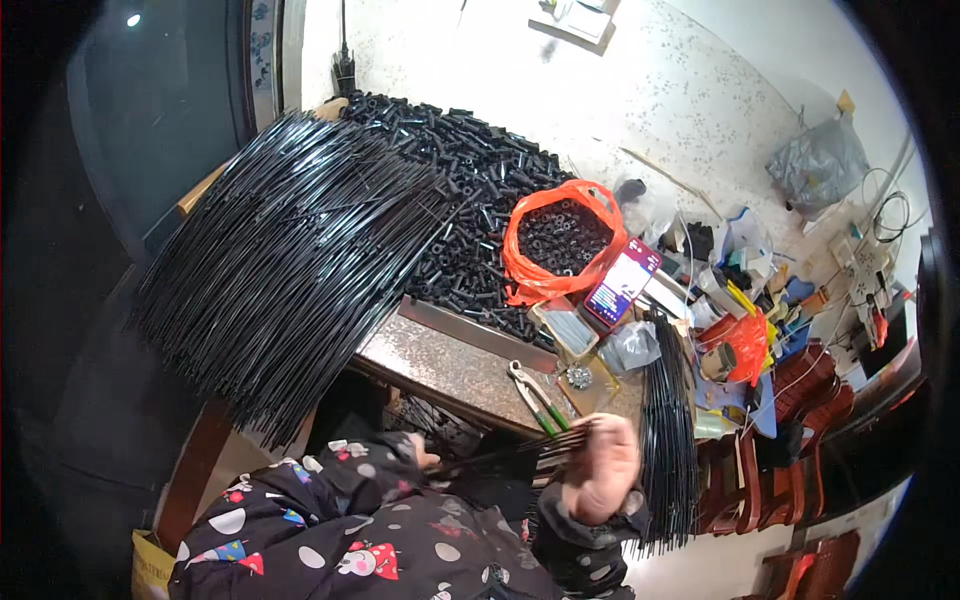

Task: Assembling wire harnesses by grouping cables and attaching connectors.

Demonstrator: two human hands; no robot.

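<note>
Brown countertop [450, 360] bears black tubes [480, 170] near reddish furniture [805, 380]; right fingers [609, 430] grip thin rods [563, 444], the grasp of left fingers [428, 460] unclear.

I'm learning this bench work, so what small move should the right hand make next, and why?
Probably carry its rods over to the hanging bundle: the right hand appears closed around several thin black rods, and a bundle of similar black rods hangs over the table edge just beside it.
</note>
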